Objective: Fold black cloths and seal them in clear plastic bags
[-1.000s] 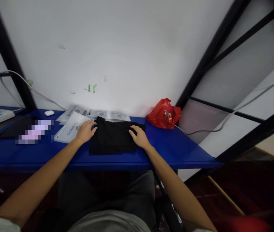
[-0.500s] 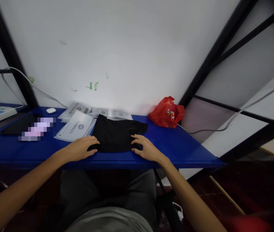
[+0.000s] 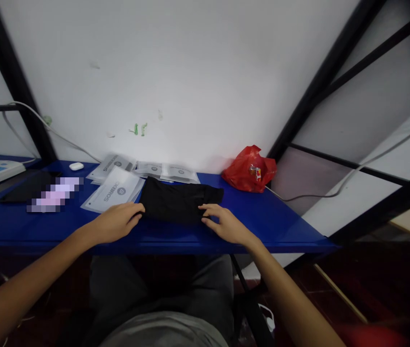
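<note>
At the very bottom sit the person's lap and grey shirt, dark and hard to see. Both arms reach up from the lower corners, cut off by the edge.

The left hand [image 3: 116, 222] rests palm down on the blue table [image 3: 280, 226]. Its fingers are spread a little, and the tips touch the near left corner of the black cloth [image 3: 179, 203]. I cannot tell if the thumb is tucked under the cloth.

The right hand [image 3: 226, 225] lies near the right side of the cloth. Its fingers are bent and a bit apart, and the tips pinch or press the cloth's near right edge. The fingertips blend into the dark cloth, so the grip is hard to make out.

The cloth is folded flat in the middle of the table, between the two hands. Its folds are too dark to count.

Just to the left lies a white plastic packet [image 3: 114, 195] with grey letters. More packets [image 3: 166, 171] peek out behind the cloth, partly hidden by it.

Further left is a blurred patch [image 3: 55, 194] over something dark and flat. A small white case [image 3: 76, 166] sits behind it.

On the right, near the wall, sits a red bag [image 3: 250, 168], scrunched up.
</note>
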Motion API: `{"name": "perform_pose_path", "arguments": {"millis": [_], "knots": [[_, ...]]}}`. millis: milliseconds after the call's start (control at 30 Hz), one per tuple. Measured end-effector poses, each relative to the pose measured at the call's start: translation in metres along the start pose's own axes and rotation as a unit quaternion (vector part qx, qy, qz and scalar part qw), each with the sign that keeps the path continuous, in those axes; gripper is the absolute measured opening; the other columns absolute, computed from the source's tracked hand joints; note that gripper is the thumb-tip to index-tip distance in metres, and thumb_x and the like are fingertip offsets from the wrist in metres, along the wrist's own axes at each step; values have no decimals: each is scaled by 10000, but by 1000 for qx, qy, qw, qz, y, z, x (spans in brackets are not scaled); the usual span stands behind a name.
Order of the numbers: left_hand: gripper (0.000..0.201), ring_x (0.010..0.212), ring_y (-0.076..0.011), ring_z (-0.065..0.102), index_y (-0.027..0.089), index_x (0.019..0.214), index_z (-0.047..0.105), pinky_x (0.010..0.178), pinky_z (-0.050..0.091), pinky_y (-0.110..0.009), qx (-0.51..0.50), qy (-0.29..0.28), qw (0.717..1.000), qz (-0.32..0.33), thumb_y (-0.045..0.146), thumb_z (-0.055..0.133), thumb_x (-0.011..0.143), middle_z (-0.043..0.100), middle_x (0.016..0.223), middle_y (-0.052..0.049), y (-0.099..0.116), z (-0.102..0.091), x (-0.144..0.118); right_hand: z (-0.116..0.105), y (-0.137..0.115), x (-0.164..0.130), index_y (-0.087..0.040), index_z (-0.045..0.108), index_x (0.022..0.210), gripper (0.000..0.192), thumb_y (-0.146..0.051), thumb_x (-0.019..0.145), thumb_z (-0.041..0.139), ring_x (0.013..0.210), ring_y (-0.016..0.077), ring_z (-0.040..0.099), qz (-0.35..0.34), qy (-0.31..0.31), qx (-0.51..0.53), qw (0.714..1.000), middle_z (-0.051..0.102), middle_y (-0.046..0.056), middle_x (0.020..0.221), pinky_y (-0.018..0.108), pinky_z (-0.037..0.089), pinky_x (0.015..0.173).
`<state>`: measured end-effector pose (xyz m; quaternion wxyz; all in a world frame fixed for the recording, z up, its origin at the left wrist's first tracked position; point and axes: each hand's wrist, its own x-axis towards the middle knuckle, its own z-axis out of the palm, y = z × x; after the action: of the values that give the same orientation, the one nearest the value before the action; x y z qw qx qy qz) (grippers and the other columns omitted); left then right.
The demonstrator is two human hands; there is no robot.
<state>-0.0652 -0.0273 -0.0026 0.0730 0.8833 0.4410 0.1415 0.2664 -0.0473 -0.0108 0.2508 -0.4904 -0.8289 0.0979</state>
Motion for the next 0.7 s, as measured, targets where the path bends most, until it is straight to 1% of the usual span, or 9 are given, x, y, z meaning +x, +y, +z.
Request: {"name": "perform_pose_path", "arguments": {"millis": [67, 167, 233, 333, 400, 500, 533, 600, 700], "knots": [[280, 864, -216, 608, 242, 992, 586, 739, 439, -316, -15, 19, 1000, -15, 336, 357, 862, 663, 934, -35, -1, -7, 4, -8, -4, 6, -231, 673, 808, 138, -271, 834, 543, 1131, 210, 557, 4, 12, 17, 1000, 636, 44, 1181, 392, 423, 978], [286, 849, -212, 615, 233, 986, 607, 730, 440, -304, -42, 41, 998, -39, 338, 383, 842, 683, 912, -24, -2, -15, 18, -17, -7, 22, -219, 669, 742, 142, -264, 821, 561, 1089, 212, 582, 16, 30, 23, 999, 655, 46, 1142, 375, 438, 946], [294, 770, -199, 621, 214, 997, 617, 696, 441, -294, -58, 43, 995, -67, 320, 408, 820, 689, 858, -22, -3, -18, 31, -19, -5, 34, -208, 661, 721, 120, -251, 801, 582, 1041, 215, 605, 37, 43, 11, 998, 658, 57, 1131, 369, 452, 914], [299, 685, -184, 614, 196, 1007, 625, 658, 439, -286, -53, 46, 992, -103, 293, 432, 801, 679, 777, -23, -5, -18, 49, -13, 4, 51, -195, 643, 715, 61, -229, 762, 624, 997, 220, 621, 72, 57, -24, 995, 655, 75, 1126, 371, 452, 897], [294, 726, -190, 619, 198, 1020, 622, 670, 440, -286, -29, 40, 991, -123, 270, 436, 804, 679, 802, -33, -5, -15, 58, -5, 12, 58, -190, 630, 718, 45, -222, 746, 640, 992, 223, 618, 84, 61, -48, 993, 661, 79, 1100, 371, 447, 894], [303, 863, -216, 616, 199, 1062, 607, 722, 445, -306, 23, 13, 988, -150, 240, 436, 816, 676, 938, -61, -7, -4, 66, 10, 23, 63, -185, 608, 717, 62, -216, 727, 661, 997, 225, 607, 93, 64, -75, 991, 667, 83, 1042, 358, 451, 877], [300, 913, -229, 605, 197, 1064, 606, 737, 446, -317, 47, 6, 988, -149, 232, 434, 821, 667, 981, -70, -7, 2, 67, 16, 26, 64, -186, 602, 726, 74, -211, 716, 671, 1004, 229, 602, 94, 65, -85, 990, 668, 83, 1023, 361, 453, 875], [284, 1007, -260, 561, 183, 1047, 612, 768, 444, -345, 106, 4, 986, -126, 205, 433, 828, 639, 1049, -91, -7, 13, 69, 25, 30, 63, -189, 602, 777, 115, -201, 699, 686, 1039, 244, 583, 91, 71, -103, 988, 662, 88, 1023, 379, 451, 888], [260, 1064, -285, 503, 155, 1011, 617, 805, 434, -375, 189, 29, 978, -82, 151, 428, 832, 595, 1087, -121, -5, 24, 66, 30, 28, 59, -178, 612, 888, 191, -178, 707, 674, 1156, 267, 516, 64, 108, -122, 985, 602, 122, 1180, 423, 415, 960]]}}
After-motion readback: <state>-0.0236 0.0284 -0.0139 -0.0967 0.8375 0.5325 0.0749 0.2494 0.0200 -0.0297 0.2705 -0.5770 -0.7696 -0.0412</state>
